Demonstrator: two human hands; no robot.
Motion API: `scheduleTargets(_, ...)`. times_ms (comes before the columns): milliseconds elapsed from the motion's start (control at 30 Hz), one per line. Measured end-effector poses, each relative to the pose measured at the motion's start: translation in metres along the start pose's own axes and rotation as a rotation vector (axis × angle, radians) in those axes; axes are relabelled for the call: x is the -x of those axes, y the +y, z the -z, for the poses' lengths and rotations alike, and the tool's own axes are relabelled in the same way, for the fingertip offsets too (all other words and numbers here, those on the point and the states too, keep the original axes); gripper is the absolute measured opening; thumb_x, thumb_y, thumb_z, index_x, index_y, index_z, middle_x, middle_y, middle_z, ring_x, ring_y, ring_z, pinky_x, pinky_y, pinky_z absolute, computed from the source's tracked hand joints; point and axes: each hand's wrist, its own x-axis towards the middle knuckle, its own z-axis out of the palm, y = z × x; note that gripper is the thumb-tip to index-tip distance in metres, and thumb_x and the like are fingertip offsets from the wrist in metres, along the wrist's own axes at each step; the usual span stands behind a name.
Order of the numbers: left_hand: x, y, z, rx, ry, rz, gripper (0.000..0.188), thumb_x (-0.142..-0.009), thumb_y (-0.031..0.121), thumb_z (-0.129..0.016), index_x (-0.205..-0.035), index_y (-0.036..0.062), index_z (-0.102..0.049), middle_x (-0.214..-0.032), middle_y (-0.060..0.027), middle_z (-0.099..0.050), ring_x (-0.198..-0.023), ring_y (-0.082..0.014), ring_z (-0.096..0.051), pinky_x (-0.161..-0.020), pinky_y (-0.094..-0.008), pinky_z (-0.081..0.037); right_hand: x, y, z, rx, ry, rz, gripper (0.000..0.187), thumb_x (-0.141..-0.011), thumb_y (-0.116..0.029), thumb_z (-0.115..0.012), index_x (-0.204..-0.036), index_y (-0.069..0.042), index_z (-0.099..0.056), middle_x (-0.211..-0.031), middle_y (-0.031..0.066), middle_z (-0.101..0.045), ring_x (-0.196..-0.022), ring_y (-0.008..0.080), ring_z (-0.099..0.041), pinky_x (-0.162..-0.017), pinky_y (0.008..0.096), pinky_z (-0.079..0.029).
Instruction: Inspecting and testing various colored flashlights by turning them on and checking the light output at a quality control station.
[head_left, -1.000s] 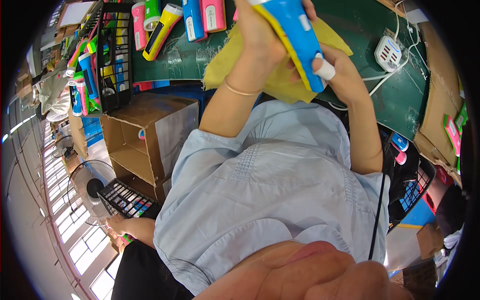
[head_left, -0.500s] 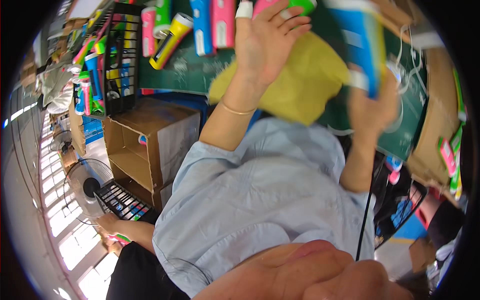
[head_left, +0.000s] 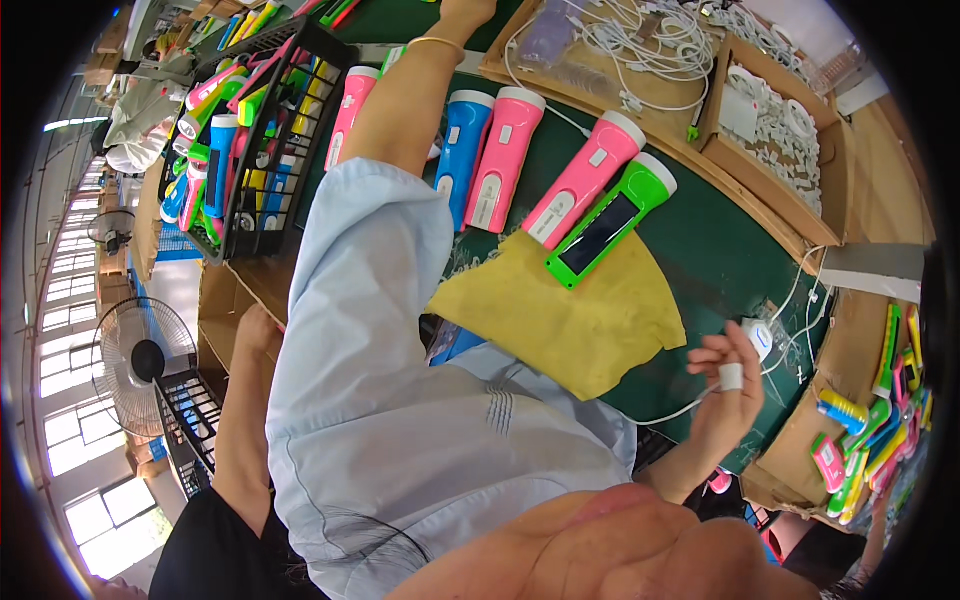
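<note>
The left arm stretches forward and up, its bare forearm rising from a pale blue sleeve (head_left: pixel 375 240) with a thin bangle (head_left: pixel 436 42) at the wrist; the left hand (head_left: pixel 468 10) is cut by the upper edge, so whether it is grasping or free I cannot tell. The right arm is bent, its forearm coming in low from beneath the chin — the right hand (head_left: pixel 728 390) is raised over the green table (head_left: pixel 725 270), fingers loosely curled and apart, with nothing seen in its grasp and a white wrap (head_left: pixel 731 376) around one digit. Just beyond those fingertips sits a white charging block (head_left: pixel 762 338), partly covered by the hand, and a white cable passes behind the fingers. The green flashlight (head_left: pixel 603 230) lies between the two hands, its dark panel facing up and its narrow end over the yellow cloth (head_left: pixel 570 310); a pink flashlight (head_left: pixel 585 180) lies right alongside it. Farther left, a blue flashlight (head_left: pixel 463 155) and a second pink one rest side by side. Another pink flashlight (head_left: pixel 347 112) is partly hidden behind the left forearm — as is something green near it, too covered to make out fully.
</note>
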Motion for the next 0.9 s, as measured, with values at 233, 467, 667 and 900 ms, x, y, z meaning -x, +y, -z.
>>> scheduleTargets(233,0.222,0.154,0.025,0.882,-0.337,-0.212,0.044,-0.093,0.034,-0.031,-0.087,-0.0031,-0.055,-0.061,-0.0114,-0.061,-0.054,-0.0184,-0.062,-0.051,-0.0297,-0.05,-0.024,-0.022,-0.095,-0.139,-0.16,0.055,0.068,-0.088,-0.045,-0.051,-0.131,0.005,-0.036,-0.119,0.0217,-0.051,-0.111,0.0294,-0.051,-0.086,0.0351,-0.042)
scheduleTargets(467,0.364,0.167,-0.022,1.274,-0.93,-0.535,0.048,-0.084,0.039,-0.06,-0.11,-0.0005,-0.049,-0.109,-0.0135,-0.053,-0.102,-0.0219,-0.052,-0.088,-0.0348,-0.041,0.025,-0.028,-0.084,0.543,0.077,0.678,0.032,-0.083,-0.012,-0.056,-0.109,0.004,-0.05,-0.091,0.0146,-0.058,-0.081,0.0217,-0.057,-0.075,0.0306,-0.047)
scheduleTargets(667,0.377,0.186,-0.033,1.36,-0.62,-0.014,0.05,-0.078,0.02,-0.067,-0.12,0.0003,-0.048,-0.119,-0.0093,-0.054,-0.097,-0.0156,-0.056,-0.086,-0.0327,-0.045,0.057,0.021,-0.065,0.348,-0.364,0.149,0.04,-0.083,-0.008,-0.059,-0.118,0.005,-0.046,-0.103,0.012,-0.057,-0.093,0.0175,-0.055,-0.084,0.0283,-0.042)
scheduleTargets(900,0.35,0.198,-0.027,1.765,-0.827,0.088,0.028,-0.084,0.019,-0.06,-0.104,0.005,-0.045,-0.084,-0.0096,-0.055,-0.071,-0.0207,-0.059,-0.062,-0.033,-0.05,0.057,0.029,-0.022,0.146,-0.107,0.037,0.019,-0.09,-0.007,-0.049,-0.105,0.002,-0.055,-0.087,0.0072,-0.06,-0.073,0.0091,-0.055,-0.062,0.0195,-0.042)
